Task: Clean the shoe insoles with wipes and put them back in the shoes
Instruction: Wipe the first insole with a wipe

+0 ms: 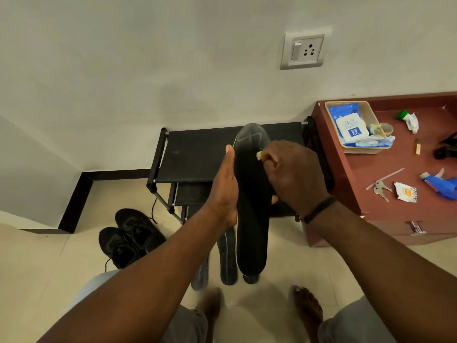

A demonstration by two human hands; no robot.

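Note:
I hold a long black insole (251,219) upright in front of me. My left hand (226,191) supports it from the left side, thumb along its edge and fingers behind it. My right hand (294,174) is curled round a small crumpled wipe (259,154) and presses it on the insole's upper part, where pale wet streaks show. Other dark insoles (227,258) lie on the floor below. A pair of black shoes (128,240) sits on the floor at the left. A blue and white wipes pack (350,127) lies in a beige tray (371,150) on the right.
A black shoe rack (197,154) stands against the wall behind the insole. A red-brown cabinet (385,184) on the right carries keys (380,190), wrappers, a blue tube and a green-capped item. My bare feet (306,310) are on the tiled floor.

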